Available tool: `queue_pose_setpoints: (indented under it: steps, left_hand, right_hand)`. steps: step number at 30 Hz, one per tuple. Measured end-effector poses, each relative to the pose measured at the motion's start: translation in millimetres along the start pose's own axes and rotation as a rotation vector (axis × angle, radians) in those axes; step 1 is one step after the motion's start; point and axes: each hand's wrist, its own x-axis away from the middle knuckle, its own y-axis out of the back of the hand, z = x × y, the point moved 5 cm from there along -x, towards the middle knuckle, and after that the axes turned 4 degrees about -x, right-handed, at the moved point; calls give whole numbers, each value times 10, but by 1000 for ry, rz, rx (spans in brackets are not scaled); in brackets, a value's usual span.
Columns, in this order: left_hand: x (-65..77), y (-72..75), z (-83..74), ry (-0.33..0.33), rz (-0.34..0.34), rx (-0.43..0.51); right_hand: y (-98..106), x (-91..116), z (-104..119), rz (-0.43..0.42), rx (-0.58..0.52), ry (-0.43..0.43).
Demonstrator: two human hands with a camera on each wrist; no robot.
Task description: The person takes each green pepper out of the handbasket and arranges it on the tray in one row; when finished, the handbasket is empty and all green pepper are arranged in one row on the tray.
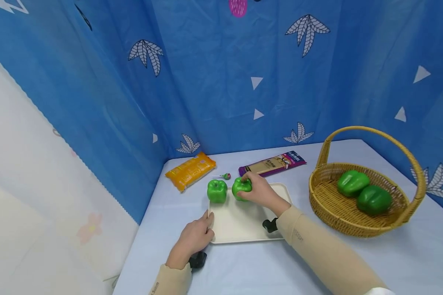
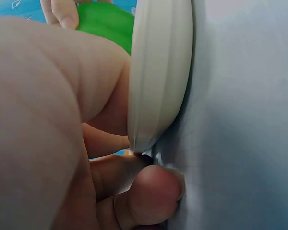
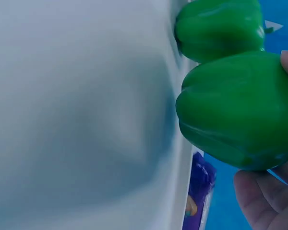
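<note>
My right hand (image 1: 261, 191) grips a green bell pepper (image 1: 241, 187) by its sides, close over the back edge of the cream tray (image 1: 236, 225). The right wrist view shows this bell pepper (image 3: 235, 110) between thumb and fingers, its lobed end facing the tray floor. Just left of it, a second green bell pepper (image 1: 217, 191) is upright in the tray's back left corner. At the tray's left side, my left hand (image 1: 194, 234) pinches the rim. Up close, the thumb lies on the inner side of the tray wall (image 2: 161, 72), with the other fingers outside it.
On the right stands a wicker basket (image 1: 319, 196) with a tall handle, holding two green peppers (image 1: 372, 200). Behind the tray lie an orange packet (image 1: 191, 171), a lollipop (image 1: 226, 176) and a purple packet (image 1: 274, 164). A blue curtain (image 1: 221, 82) hangs along the table's back.
</note>
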Motion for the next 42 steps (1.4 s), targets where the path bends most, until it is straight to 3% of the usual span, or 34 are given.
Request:
queue_pose_setpoints:
  steps: [13,23,37,42]
  left_hand:
    - [7,30,-3,-9,5,-4]
    - [16,39,-12,-4,4,-7]
    - [19,45,-16,-4,3,-7]
    - [15,29,-14,-3,10,-7]
  right_hand:
    - [-193,-137,7,-5,29,1]
    - [-194,-116,-9,-11,-33,11]
    - [-217,-117,-16,12,-12,60]
    - [-192,-95,-20,30,2,36]
